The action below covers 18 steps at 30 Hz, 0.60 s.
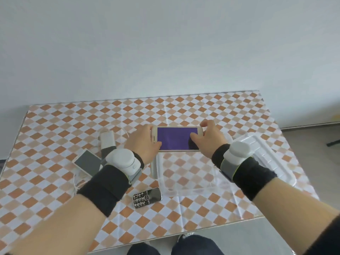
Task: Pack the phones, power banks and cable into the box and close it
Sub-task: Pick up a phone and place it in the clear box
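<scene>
A: Count, quick?

B: Three phones. One gold smartphone (177, 138), purple screen up, held level past the far rim of the clear box (185, 176). One smartphone w/ grey screen (88, 162) lying toward the left edge of the table (184, 107). One keypad phone (147, 197) near the front edge, just left of the box's near-left corner.

A: Power banks? Cable?

B: One white power bank (108, 138) seen for sure, beyond the grey-screen phone; dark slab against it partly hidden by the left wrist, can't tell if a 2nd. One white cable (76, 183), thin, looping by the left-side phones.

A: Hands?

B: Two. Left hand (141, 142) gripping the gold phone's left end, thumb on top, fingers curled under. Right hand (209, 138) gripping the right end, thumb on the screen, index curled over the far corner. White sensor pod and black band on each wrist.

A: Box?

B: One, open, nothing visible inside; checked cloth showing through the bottom. One lid (265, 153) lying flat just right of it, touching or nearly, reaching toward the right edge.

A: Room to move?

B: Wide bare cloth along the far edge. Bare strip along the front edge too, right of the keypad phone. Left side crowded. Right edge taken by the lid.
</scene>
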Tool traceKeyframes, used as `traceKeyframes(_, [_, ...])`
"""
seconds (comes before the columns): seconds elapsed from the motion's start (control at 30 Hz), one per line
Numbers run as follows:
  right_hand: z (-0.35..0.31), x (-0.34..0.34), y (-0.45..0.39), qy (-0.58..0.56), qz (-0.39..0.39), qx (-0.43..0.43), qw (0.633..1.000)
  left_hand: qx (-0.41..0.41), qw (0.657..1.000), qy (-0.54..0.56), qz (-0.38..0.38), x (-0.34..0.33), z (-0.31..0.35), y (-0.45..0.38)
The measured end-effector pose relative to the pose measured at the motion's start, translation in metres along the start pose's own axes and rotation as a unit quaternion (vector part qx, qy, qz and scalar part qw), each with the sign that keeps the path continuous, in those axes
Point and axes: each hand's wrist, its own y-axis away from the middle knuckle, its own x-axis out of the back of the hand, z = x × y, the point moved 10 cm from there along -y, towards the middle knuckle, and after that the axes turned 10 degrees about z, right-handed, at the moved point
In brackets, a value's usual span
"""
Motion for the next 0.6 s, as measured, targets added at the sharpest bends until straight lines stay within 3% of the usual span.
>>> traceKeyframes(0.17, [0.038, 0.009, -0.014, 0.086, -0.040, -0.007, 0.995, -0.016, 0.999, -0.029, -0.028, -0.038, 0.026, 0.010])
traceKeyframes(0.33, [0.065, -0.003, -0.023, 0.095, -0.070, 0.001, 0.993, -0.008, 0.995, -0.060, -0.085, -0.083, 0.038, 0.018])
traceKeyframes(0.6, [0.100, -0.077, -0.017, 0.198, -0.240, -0.003, 0.950, 0.092, 0.966, -0.142, -0.195, -0.148, 0.008, 0.035])
